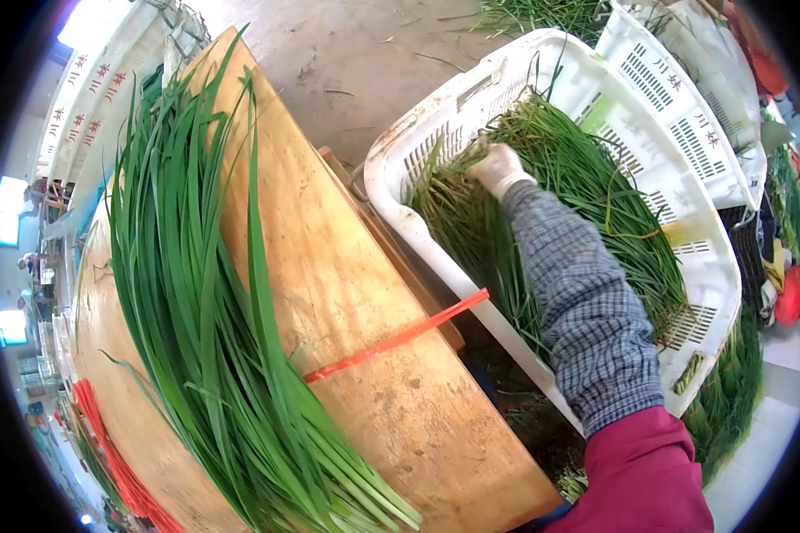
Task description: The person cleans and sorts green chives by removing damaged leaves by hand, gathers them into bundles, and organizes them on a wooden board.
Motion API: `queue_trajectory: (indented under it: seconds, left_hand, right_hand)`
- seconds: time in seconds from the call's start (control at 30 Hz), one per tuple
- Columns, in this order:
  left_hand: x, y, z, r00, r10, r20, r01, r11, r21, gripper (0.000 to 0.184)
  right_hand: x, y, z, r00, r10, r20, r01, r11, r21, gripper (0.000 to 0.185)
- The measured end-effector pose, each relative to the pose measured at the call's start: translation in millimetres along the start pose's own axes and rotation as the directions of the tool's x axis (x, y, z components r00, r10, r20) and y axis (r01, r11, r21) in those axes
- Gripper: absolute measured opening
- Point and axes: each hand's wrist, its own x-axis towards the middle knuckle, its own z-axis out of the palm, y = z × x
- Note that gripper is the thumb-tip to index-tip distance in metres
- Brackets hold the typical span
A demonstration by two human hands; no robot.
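Observation:
My right hand (500, 169), in a pale glove, reaches into a white plastic basket (407, 222). Its fingers are closed on the stem ends of some garlic chives (587, 186), which lie heaped inside. To the left, a long bundle of garlic chives (196, 266) rests along a wooden board, leaf tips at the far end and pale stems near me. A red tie strip (400, 345) crosses the board; one end sticks out past its right edge and the other meets the bundle. My left hand is out of view.
The wooden board (364, 302) stands left of the basket. More red strips (116, 457) lie along its left side. A second white basket (684, 115) is behind the first. Loose greens (542, 13) lie on the floor, and more (729, 400) sit at the right.

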Motion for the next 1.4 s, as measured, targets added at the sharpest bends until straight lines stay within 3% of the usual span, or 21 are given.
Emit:
queue_trajectory:
  seconds: [0.03,0.07,0.1,0.17,0.2,0.27,0.33,0.47,0.57,0.63,0.7,0.73,0.8,0.83,0.93,1.03,1.13,1.27,1.33,1.4]
  left_hand:
    - [-1.9,-5.1,-2.4,1.000,-0.016,-0.006,0.016,1.000,0.009,0.040]
    - [-1.4,-5.4,-3.6,1.000,-0.005,0.005,0.005,1.000,0.028,0.039]
    - [-0.4,-5.2,-4.4,1.000,0.009,0.017,-0.010,0.999,0.045,0.039]
    - [1.1,-6.7,-5.2,0.999,0.025,0.022,-0.026,0.998,0.065,0.039]
    - [-0.1,-10.1,-6.3,1.000,0.024,0.015,-0.025,0.997,0.068,0.038]
    - [-2.2,-16.3,-8.5,0.999,0.042,0.007,-0.043,0.996,0.076,0.037]
    - [-3.1,-21.3,-9.2,0.997,0.082,0.003,-0.082,0.994,0.078,0.037]
    - [-3.9,-23.0,-8.3,0.999,0.035,-0.029,-0.035,0.999,0.016,0.037]
    - [-8.0,-29.3,-10.0,0.997,-0.065,-0.048,0.062,0.997,-0.051,0.037]
    - [-10.3,-26.1,-13.2,0.991,-0.129,-0.023,0.128,0.991,-0.043,0.036]
    - [-9.3,-20.3,-11.2,0.998,-0.063,0.006,0.063,0.998,0.010,0.034]
    - [-7.3,-16.3,-10.0,0.999,-0.028,0.024,0.027,0.999,0.035,0.034]
    - [-3.3,-5.6,-8.1,0.996,-0.072,0.058,0.071,0.997,0.021,0.033]
    - [-2.4,-2.5,-7.5,0.993,-0.093,0.075,0.092,0.996,0.014,0.033]
    - [-0.5,-5.1,-6.3,0.994,-0.055,0.093,0.060,0.997,-0.042,0.030]
    - [-2.6,-10.6,-3.9,0.997,-0.076,0.031,0.078,0.996,-0.048,0.028]
    - [-0.1,-13.4,-2.4,1.000,-0.017,0.020,0.019,0.995,-0.097,0.025]
    - [-2.1,-24.5,0.6,0.994,-0.111,-0.007,0.107,0.970,-0.219,0.025]
    - [-2.2,-24.7,-1.6,0.994,-0.108,0.010,0.108,0.975,-0.195,0.025]
    - [-1.2,-23.3,-3.0,0.996,-0.090,0.027,0.093,0.983,-0.158,0.024]
  right_hand:
    - [-2.5,9.2,5.6,0.969,0.246,0.006,-0.200,0.772,0.603,0.030]
    - [-5.3,15.0,7.8,0.890,0.429,0.158,-0.261,0.192,0.946,0.031]
    - [-6.6,13.6,10.5,0.929,0.371,-0.022,-0.134,0.391,0.911,0.028]
    - [-1.4,5.4,7.0,0.936,0.351,-0.039,-0.141,0.474,0.869,0.025]
    - [4.9,-4.7,-5.0,0.907,0.405,0.117,-0.279,0.369,0.887,0.024]
    - [17.5,-24.2,-3.7,0.915,0.391,0.098,-0.240,0.334,0.912,0.022]
    - [15.4,-46.9,-11.6,0.839,0.542,0.045,-0.267,0.338,0.902,0.025]
    - [30.4,-68.8,-13.2,0.803,0.593,0.065,-0.397,0.449,0.800,0.033]
    - [26.3,-60.3,-11.5,0.875,0.483,0.025,-0.308,0.517,0.798,0.038]
    - [26.3,-51.1,-3.8,0.852,0.521,0.051,-0.301,0.408,0.862,0.037]
    - [-0.4,-37.4,-23.4,0.851,0.510,0.122,-0.322,0.325,0.889,0.033]
    - [3.7,-30.5,-14.6,0.839,0.538,0.086,-0.320,0.359,0.877,0.038]
    - [-4.1,-14.5,-15.1,0.917,0.398,0.011,-0.189,0.410,0.892,0.049]
    - [-22.9,-4.9,-21.9,0.911,0.412,0.032,-0.113,0.174,0.978,0.058]
    - [-40.4,7.7,-17.4,0.883,0.460,-0.093,0.111,-0.014,0.994,0.053]
    - [-39.5,12.8,-10.1,0.816,0.569,-0.098,0.047,0.104,0.993,0.052]
    - [-66.8,16.3,-26.2,0.783,0.614,-0.102,0.043,0.110,0.993,0.053]
    - [-68.1,5.3,-28.9,0.840,0.531,-0.112,0.242,-0.181,0.953,0.035]
    - [-62.0,-7.6,-37.5,0.907,0.420,-0.039,0.084,-0.088,0.993,0.028]
    - [-38.9,-25.5,-40.6,0.917,0.396,-0.050,-0.020,0.170,0.985,0.031]
